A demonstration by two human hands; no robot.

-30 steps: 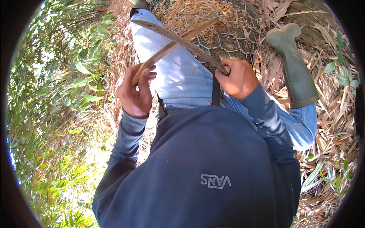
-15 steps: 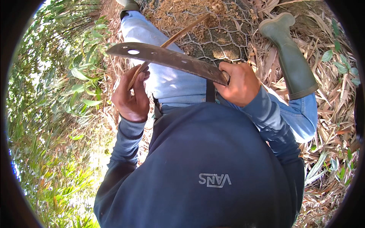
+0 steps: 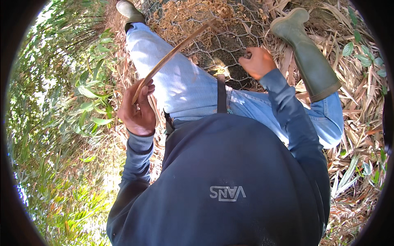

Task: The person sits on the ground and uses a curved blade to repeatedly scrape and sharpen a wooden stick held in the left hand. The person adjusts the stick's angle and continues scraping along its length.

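Note:
My left hand [image 3: 137, 108] pinches a long, thin wooden strip [image 3: 174, 53] near its lower end. The strip slants up and to the right across my thigh, and its far tip is blurred over the wire mesh. To the right, my right hand [image 3: 257, 62] is closed in a fist above the edge of the mesh, apart from the strip. A dark end of the machete handle [image 3: 248, 55] shows at the thumb side of that fist. The blade cannot be made out now; it was plain in the earlier picture.
Wire mesh [image 3: 217, 43] lies over dark ground with brown shavings [image 3: 193, 16] between my legs. Green rubber boots [image 3: 314, 61] are on both feet. Dry leaves [image 3: 357, 123] cover the ground at right; green plants [image 3: 94, 90] stand at left. A dark strap [image 3: 221, 96] crosses my lap.
My right hand has moved up and away from my lap, and the machete blade no longer crosses in front of the strip. The strip now shows along its whole length.

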